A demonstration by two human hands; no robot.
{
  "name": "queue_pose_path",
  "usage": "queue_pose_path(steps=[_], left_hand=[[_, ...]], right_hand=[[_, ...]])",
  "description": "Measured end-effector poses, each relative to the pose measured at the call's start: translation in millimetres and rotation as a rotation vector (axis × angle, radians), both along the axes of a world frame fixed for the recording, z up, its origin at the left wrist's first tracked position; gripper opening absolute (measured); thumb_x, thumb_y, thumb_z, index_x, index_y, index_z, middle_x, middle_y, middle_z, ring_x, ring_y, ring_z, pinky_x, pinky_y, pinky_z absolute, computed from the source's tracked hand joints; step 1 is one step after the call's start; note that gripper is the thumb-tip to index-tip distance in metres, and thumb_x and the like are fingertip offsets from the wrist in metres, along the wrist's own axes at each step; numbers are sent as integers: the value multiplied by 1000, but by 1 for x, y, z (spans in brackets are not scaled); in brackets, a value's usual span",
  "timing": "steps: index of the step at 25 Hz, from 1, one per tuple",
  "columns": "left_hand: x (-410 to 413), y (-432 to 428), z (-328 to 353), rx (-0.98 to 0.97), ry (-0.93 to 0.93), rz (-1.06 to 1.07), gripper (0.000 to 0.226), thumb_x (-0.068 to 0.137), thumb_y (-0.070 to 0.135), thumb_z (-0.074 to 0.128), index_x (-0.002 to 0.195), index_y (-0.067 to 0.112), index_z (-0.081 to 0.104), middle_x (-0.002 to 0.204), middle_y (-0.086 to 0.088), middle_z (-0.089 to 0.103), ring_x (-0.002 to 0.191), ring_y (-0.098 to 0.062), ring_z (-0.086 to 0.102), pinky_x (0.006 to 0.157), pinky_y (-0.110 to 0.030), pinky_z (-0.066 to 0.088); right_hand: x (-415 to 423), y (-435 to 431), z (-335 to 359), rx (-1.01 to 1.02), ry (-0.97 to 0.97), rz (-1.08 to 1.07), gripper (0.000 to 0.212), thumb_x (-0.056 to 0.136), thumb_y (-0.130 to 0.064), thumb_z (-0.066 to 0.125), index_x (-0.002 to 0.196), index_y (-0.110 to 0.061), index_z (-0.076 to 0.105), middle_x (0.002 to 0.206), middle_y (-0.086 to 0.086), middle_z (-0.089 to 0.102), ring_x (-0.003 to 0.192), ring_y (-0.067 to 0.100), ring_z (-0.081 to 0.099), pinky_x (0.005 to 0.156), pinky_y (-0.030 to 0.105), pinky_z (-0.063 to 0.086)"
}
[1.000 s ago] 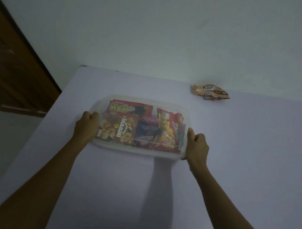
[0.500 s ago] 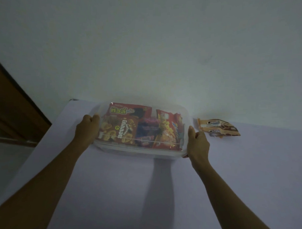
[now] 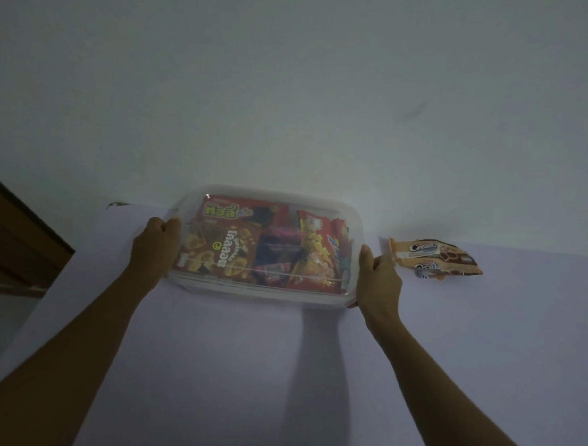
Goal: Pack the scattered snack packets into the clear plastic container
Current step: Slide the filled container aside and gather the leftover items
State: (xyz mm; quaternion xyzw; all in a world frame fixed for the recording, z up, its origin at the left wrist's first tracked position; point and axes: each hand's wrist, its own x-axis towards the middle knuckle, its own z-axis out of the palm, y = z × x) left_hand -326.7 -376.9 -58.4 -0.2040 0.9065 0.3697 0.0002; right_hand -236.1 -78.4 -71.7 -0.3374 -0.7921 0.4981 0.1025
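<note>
Both hands have a closed grip on the clear rectangular plastic container at the centre of the frame: the left hand curls around its left end, the right hand clasps its right end. Red and orange snack packets fill it. It sits on the pale lilac surface. Right of the right hand lies a tan cookie packet beside the white wall.

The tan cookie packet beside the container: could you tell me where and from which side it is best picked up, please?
Probably with the right hand, coming from above: pinch the tan cookie packet at its crimped left end, which lies nearest that hand. It lies flat on the table, apart from the clear container.
</note>
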Motion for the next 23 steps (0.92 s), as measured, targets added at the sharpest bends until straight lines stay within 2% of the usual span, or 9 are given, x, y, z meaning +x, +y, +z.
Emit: queue_pose_path(steps=[3, 5, 8, 11, 12, 14, 17, 20, 23], left_hand=[[2, -5, -6, 146, 59, 53, 21, 90, 2, 44, 103, -11, 53, 105, -34, 52, 97, -49, 55, 80, -52, 45], [7, -3, 3, 104, 28, 85, 29, 92, 14, 42, 112, -6, 50, 116, -33, 52, 104, -47, 54, 87, -50, 45], [25, 17, 26, -54, 99, 107, 43, 89, 20, 47, 128, 2, 42, 131, -32, 42, 122, -46, 40, 101, -47, 34], [64, 54, 53, -154, 327, -40, 51, 83, 12, 51, 133, 6, 40, 134, -28, 41, 123, -44, 36, 100, -51, 33], [77, 70, 59, -148, 369, -86, 52, 82, 10, 52, 133, 6, 40, 133, -27, 42, 122, -43, 38, 99, -51, 34], [94, 102, 64, -135, 445, -148, 51, 80, 8, 53, 130, 4, 43, 129, -27, 46, 119, -43, 42, 98, -50, 36], [120, 166, 70, -77, 545, -311, 49, 76, 10, 55, 123, -2, 48, 120, -30, 53, 112, -44, 48, 95, -48, 38], [142, 236, 72, 9, 546, -511, 45, 78, 8, 57, 122, 1, 48, 123, -24, 53, 114, -40, 49, 96, -44, 40], [153, 301, 60, -43, 455, -728, 55, 79, 9, 61, 131, 7, 42, 134, -18, 46, 119, -37, 46, 98, -45, 41]], right_hand=[[3, 0, -5, -11, 24, -8, 42, 92, -50, 36, 77, -13, 49, 82, 13, 62, 77, 31, 66, 65, 51, 58], [6, 1, -4, 1, 39, -1, 42, 94, -50, 33, 76, -16, 49, 82, 12, 62, 77, 31, 65, 65, 51, 58], [22, 9, 3, 29, 50, 20, 42, 90, -52, 33, 94, -15, 53, 91, 12, 61, 82, 31, 64, 70, 52, 57], [55, 32, 18, 117, 57, 31, 46, 88, -46, 40, 117, -14, 52, 114, 18, 55, 92, 31, 61, 84, 50, 53], [74, 45, 26, 163, 58, 34, 41, 91, -38, 44, 122, -11, 50, 120, 18, 50, 96, 31, 59, 89, 42, 49], [109, 74, 40, 266, 33, 18, 37, 95, -22, 48, 128, -6, 46, 128, 19, 42, 96, 26, 53, 86, 29, 39], [168, 128, 62, 431, 59, -52, 40, 92, -14, 53, 130, -6, 45, 131, 20, 38, 87, 24, 51, 86, 34, 44], [216, 191, 67, 561, 20, -132, 43, 90, -13, 57, 131, -9, 44, 131, 21, 38, 106, 37, 53, 91, 44, 46], [254, 256, 72, 642, -113, -238, 48, 88, -16, 60, 133, -13, 43, 134, 21, 38, 118, 40, 45, 94, 50, 42]])
